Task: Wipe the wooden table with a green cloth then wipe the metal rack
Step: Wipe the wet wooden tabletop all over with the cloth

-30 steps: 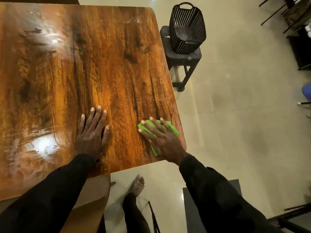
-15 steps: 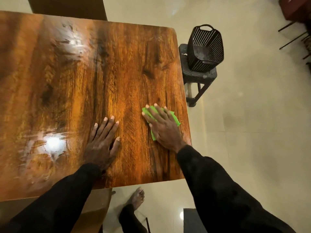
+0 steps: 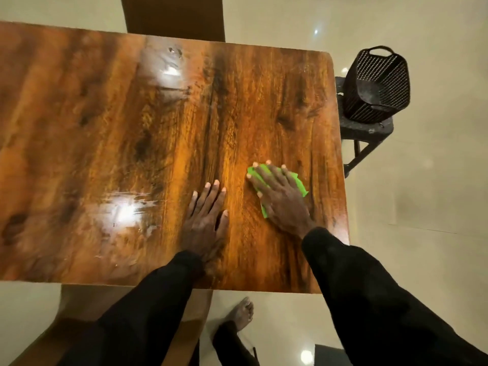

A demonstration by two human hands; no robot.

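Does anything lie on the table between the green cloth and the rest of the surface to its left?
Only the left hand, flat on the wooden table just left of the green cloth.

The glossy, dark-grained wooden table (image 3: 158,154) is filling the view. The green cloth (image 3: 300,185) is lying flat toward four o'clock, near its right edge, under the right hand (image 3: 280,200).
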